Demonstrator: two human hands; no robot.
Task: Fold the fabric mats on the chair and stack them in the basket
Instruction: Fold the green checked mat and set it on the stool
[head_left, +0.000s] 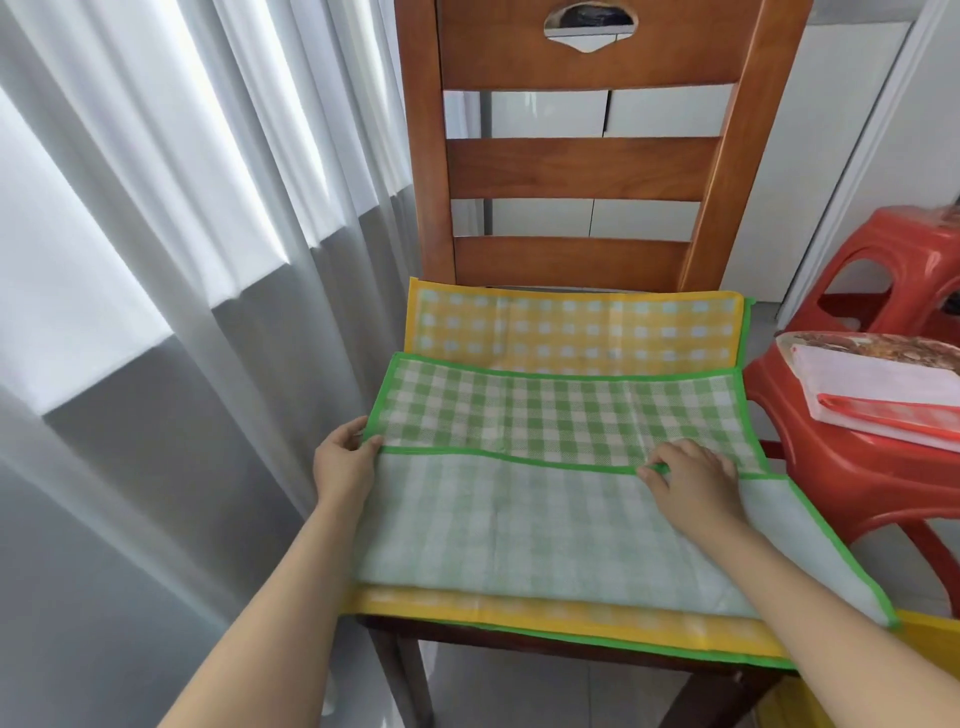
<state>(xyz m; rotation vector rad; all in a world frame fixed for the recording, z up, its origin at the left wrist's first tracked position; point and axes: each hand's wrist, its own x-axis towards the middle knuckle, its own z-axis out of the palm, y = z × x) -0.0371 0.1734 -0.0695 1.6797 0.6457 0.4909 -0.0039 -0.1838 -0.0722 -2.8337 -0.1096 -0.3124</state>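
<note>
The left hand (344, 460) pinches the left end of the green-bordered edge of the green and white checked fabric mat (561, 415), thumb on top and the fingers curled under the border. The right hand (693, 475) lies flat on the same mat further right, and its thumb and forefinger are pressed together on the green border of the folded-over part. This near part of the mat is turned over toward the chair back, so its pale reverse side faces up and its edge runs across the middle of the mat between the two hands. At the right the pale flap hangs past the seat edge. Under the green mat lies a yellow and white checked fabric mat (571, 325); it shows behind, against the backrest, and as a yellow strip along the front of the seat. Both mats rest on the seat of the brown wooden chair (582, 169). To the right stands a red plastic stool (852, 467) with a white and red package (883, 395) on it. Grey-white curtains (182, 234) hang at the left.
</note>
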